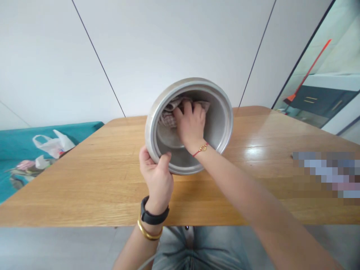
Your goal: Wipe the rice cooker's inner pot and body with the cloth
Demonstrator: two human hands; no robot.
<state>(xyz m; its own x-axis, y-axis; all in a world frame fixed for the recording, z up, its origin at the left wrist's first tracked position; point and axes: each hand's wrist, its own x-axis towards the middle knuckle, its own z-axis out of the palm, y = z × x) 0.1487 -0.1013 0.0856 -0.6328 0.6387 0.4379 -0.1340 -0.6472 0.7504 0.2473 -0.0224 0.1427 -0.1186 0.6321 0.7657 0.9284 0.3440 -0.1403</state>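
Wood stretches wide before us, our table (112,180), with a teal couch (81,130) off to the left. At the table we've got the grey pot (218,120) tipped, mouth facing us. Our left hand (157,174) grips its lower-left rim, thumb hooked over. Our right hand (192,125) is inside, touching the checked cloth (168,119), upper left; whether those fingers close on it, we can't tell.
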